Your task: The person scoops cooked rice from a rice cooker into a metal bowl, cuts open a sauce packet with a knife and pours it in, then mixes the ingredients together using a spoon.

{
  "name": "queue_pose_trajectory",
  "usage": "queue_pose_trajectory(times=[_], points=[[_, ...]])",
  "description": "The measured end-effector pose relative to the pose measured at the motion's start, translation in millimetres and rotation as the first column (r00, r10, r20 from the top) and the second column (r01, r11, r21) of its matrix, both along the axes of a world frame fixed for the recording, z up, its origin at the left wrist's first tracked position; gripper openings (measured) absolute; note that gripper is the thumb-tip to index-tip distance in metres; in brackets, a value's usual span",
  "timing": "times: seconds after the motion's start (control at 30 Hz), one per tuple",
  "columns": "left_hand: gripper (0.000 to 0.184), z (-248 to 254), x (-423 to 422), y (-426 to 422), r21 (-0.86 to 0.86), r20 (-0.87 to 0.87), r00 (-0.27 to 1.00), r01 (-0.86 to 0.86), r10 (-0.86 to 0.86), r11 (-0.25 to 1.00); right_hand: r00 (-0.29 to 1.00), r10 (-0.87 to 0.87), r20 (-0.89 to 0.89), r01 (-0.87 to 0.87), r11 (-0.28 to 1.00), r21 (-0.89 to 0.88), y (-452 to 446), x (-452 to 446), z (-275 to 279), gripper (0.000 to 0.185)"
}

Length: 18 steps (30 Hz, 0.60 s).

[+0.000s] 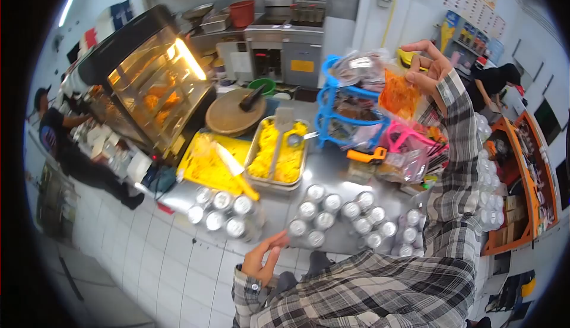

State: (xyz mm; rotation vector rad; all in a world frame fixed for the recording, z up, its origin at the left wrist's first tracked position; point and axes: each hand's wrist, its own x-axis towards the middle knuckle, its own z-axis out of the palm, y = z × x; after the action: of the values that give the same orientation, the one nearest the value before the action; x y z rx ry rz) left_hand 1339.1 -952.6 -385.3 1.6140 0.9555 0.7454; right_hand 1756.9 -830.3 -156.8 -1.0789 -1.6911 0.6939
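Observation:
Raised at the upper right, my right hand (428, 70) pinches the top of a small clear plastic bag of orange food (399, 94). What exactly the bag contains is not clear. It hangs beside a blue tiered rack (325, 105) filled with plastic packets (359, 70). My left hand (264, 260) is low, near the counter's front edge, empty with thumb and fingers apart. Just beyond it stand several silver-topped cans (307, 210) in groups. A pink basket (409, 138) with more packets sits below the bag.
A metal tray of yellow food (276, 156) holds a spatula (282, 123). Left of it are a yellow cutting board (208, 165), a knife (234, 168) and a lit glass food warmer (148, 84). One person (71, 138) stands at the left, another (496, 84) at the right.

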Motion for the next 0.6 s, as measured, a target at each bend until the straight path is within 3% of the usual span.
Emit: queue_pose_trajectory(times=[0.1,0.2,0.33,0.37,0.4,0.57,0.6], points=[[0.038,35,-42,-2,0.071,0.171,0.985,-0.004,-0.008,0.997,0.984,0.171,-0.038,-0.172,0.985,-0.007,-22,-115,-9,0.044],[0.041,75,-80,-10,0.172,0.404,0.913,-0.142,0.062,0.975,0.937,0.340,-0.086,-0.345,0.937,-0.056,-43,-242,-20,0.043],[0.037,108,-153,-29,0.144,0.413,0.815,-0.499,0.406,0.855,0.783,0.582,-0.221,-0.608,0.791,-0.070,-54,-396,-54,0.043],[0.035,159,-179,-36,0.069,0.376,0.793,-0.539,0.478,0.839,0.748,0.609,-0.265,-0.653,0.747,-0.127,-61,-431,-5,0.043],[0.034,151,-203,-42,0.044,0.341,0.773,-0.581,0.534,0.813,0.710,0.643,-0.287,-0.695,0.705,-0.142,-64,-459,-13,0.043],[0.025,139,-327,-55,-0.061,0.396,0.629,-0.709,0.669,0.702,0.617,0.649,-0.444,-0.769,0.618,-0.165,-59,-592,-51,0.046],[0.025,170,-370,-55,-0.115,0.381,0.606,-0.718,0.698,0.686,0.647,0.596,-0.475,-0.745,0.628,-0.226,-59,-632,-24,0.047]])
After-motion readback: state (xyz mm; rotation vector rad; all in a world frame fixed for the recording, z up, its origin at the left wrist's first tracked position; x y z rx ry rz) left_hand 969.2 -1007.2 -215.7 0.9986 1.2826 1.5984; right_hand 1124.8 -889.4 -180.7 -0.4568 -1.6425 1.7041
